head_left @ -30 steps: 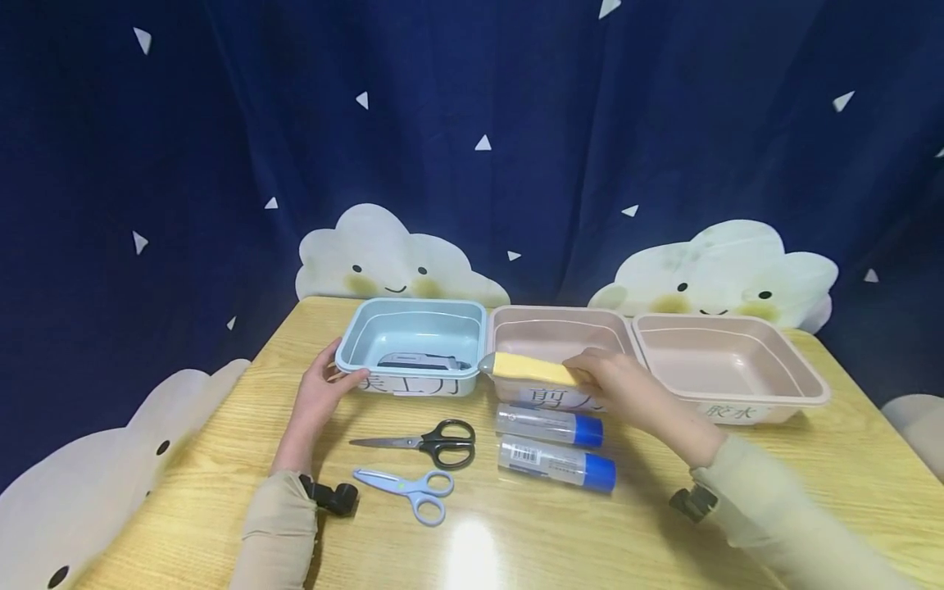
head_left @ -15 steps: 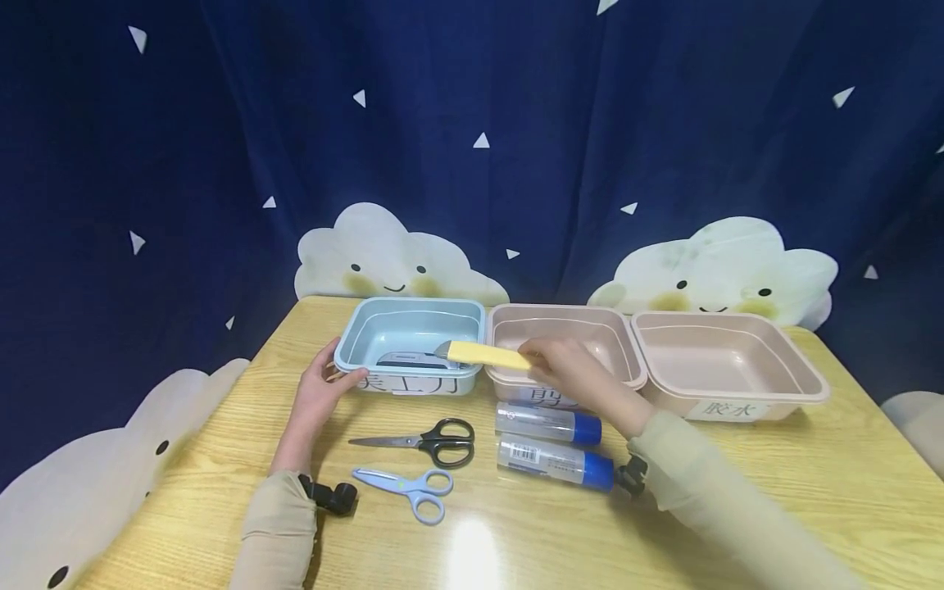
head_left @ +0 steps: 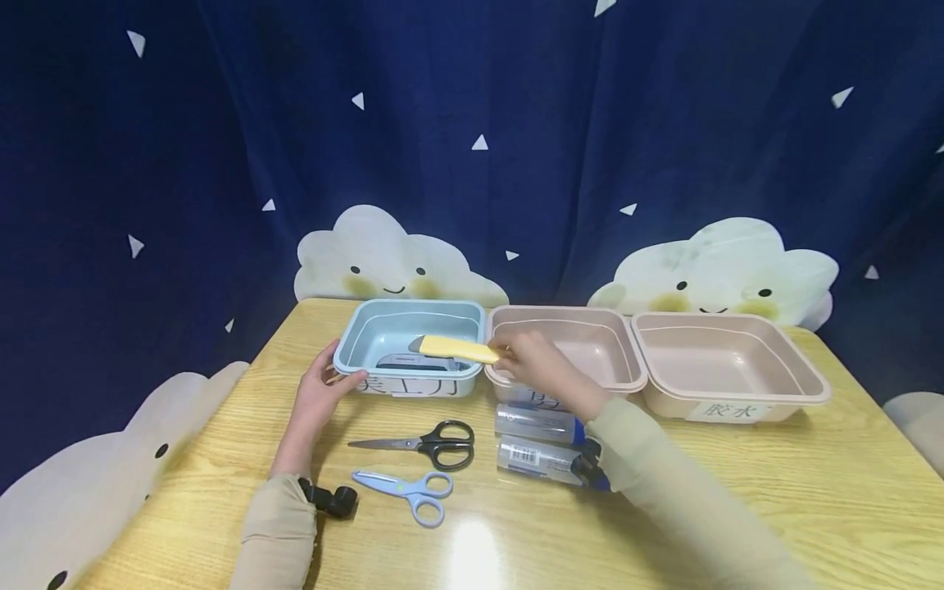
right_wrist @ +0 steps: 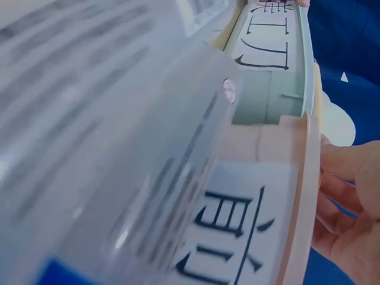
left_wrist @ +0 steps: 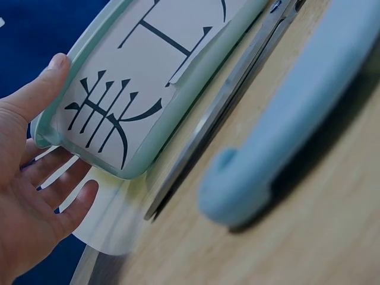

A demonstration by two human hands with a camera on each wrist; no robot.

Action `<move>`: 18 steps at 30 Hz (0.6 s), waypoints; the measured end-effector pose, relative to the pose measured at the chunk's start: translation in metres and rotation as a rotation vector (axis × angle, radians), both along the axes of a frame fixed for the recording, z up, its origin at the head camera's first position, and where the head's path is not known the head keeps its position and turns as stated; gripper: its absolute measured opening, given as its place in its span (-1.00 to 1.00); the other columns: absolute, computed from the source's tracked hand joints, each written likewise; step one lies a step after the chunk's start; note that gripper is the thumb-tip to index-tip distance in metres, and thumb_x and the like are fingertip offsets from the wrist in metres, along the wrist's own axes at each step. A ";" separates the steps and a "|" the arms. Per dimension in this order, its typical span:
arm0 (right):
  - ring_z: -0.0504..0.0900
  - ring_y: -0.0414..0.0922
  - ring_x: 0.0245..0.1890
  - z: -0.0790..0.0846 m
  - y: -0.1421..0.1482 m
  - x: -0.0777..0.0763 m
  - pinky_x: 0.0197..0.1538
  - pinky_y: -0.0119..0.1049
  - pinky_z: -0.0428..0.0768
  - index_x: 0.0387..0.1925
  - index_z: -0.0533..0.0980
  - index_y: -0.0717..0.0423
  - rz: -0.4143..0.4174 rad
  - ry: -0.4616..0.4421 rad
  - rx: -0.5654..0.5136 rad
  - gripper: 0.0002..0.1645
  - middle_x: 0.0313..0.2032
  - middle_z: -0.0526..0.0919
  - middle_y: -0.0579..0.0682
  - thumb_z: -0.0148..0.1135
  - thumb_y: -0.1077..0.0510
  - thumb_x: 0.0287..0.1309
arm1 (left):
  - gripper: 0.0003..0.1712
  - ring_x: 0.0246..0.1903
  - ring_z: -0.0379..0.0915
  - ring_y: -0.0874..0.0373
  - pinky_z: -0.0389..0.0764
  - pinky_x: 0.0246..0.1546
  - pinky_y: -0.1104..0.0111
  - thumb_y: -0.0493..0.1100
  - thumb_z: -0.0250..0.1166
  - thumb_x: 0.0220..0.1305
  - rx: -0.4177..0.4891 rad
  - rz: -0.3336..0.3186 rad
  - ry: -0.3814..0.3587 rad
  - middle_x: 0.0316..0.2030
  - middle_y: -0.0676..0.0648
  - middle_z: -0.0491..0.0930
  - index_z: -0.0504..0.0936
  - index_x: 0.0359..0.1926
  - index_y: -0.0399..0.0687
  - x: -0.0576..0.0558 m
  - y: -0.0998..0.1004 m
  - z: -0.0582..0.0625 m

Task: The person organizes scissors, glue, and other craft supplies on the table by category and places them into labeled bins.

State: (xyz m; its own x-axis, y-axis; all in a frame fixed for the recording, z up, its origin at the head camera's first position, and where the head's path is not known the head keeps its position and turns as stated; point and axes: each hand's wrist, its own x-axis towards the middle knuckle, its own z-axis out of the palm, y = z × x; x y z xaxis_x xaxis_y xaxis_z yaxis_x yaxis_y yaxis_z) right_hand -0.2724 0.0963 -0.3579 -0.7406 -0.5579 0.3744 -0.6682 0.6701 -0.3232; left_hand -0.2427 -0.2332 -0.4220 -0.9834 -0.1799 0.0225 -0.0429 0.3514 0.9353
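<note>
In the head view, my left hand [head_left: 320,393] grips the near left corner of a light blue bin [head_left: 413,374], thumb on its rim. A grey utility knife [head_left: 413,362] lies inside that bin. My right hand [head_left: 542,366] pinches one end of a yellow utility knife [head_left: 459,349], whose grey tip points left over the blue bin. The right wrist view shows my right fingers [right_wrist: 335,211] behind the rim of a pink bin [right_wrist: 303,202]; the yellow knife is mostly hidden there. In the left wrist view, my left thumb [left_wrist: 50,80] touches the rim.
Black-handled scissors [head_left: 424,442] and light blue scissors [head_left: 407,487] lie before the blue bin. Two clear glue bottles with blue caps, one a glue bottle [head_left: 534,424] near the middle bin, lie partly under my right wrist. Another pink bin [head_left: 737,401] stands at the right.
My right hand has moved left with the yellow utility knife, from over the middle pink bin until the knife's tip is above the blue bin. My left hand has stayed at the blue bin's corner.
</note>
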 end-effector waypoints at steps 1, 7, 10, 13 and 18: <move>0.53 -0.17 -0.46 0.000 -0.003 -0.001 -0.28 -0.28 0.57 -0.30 0.61 0.19 0.000 -0.003 0.000 -0.77 -0.40 0.66 0.00 0.35 0.26 -0.11 | 0.02 0.25 0.12 -0.11 0.35 0.17 0.08 0.04 0.37 0.00 0.003 -0.001 0.003 0.32 -0.13 0.13 0.00 0.40 0.11 0.000 0.000 0.000; 0.56 -0.11 -0.35 0.002 -0.020 -0.007 -0.16 -0.24 0.58 -0.26 0.62 0.21 -0.019 -0.047 -0.001 -0.78 -0.35 0.65 0.04 0.29 0.27 -0.04 | 0.02 0.24 0.13 -0.11 0.36 0.16 0.09 0.03 0.38 -0.01 0.005 -0.005 0.015 0.32 -0.14 0.14 0.01 0.40 0.07 0.000 -0.001 0.000; 0.51 -0.15 -0.40 0.002 -0.026 -0.011 -0.23 -0.27 0.56 -0.32 0.62 0.20 -0.008 -0.035 -0.004 -0.83 -0.41 0.62 0.01 0.28 0.26 -0.04 | 0.02 0.25 0.13 -0.11 0.35 0.17 0.09 0.04 0.38 -0.01 0.001 -0.004 0.013 0.32 -0.14 0.13 0.00 0.40 0.08 -0.001 -0.001 -0.002; 0.40 -0.17 -0.47 0.002 -0.031 -0.015 -0.33 -0.31 0.49 -0.50 0.57 0.16 -0.003 -0.032 0.008 -0.95 -0.52 0.52 -0.04 0.27 0.24 -0.01 | 0.03 0.25 0.12 -0.11 0.35 0.17 0.09 0.06 0.38 -0.01 -0.005 0.001 0.010 0.32 -0.13 0.13 -0.01 0.40 0.10 -0.001 -0.001 -0.003; 0.35 -0.18 -0.47 0.002 -0.040 -0.019 -0.36 -0.34 0.45 -0.55 0.56 0.15 -0.040 -0.060 0.021 -0.89 -0.53 0.47 -0.05 0.28 0.21 0.01 | 0.02 0.24 0.14 -0.11 0.36 0.16 0.10 0.05 0.37 0.00 -0.008 0.002 0.016 0.32 -0.13 0.14 0.00 0.40 0.10 -0.002 -0.001 -0.004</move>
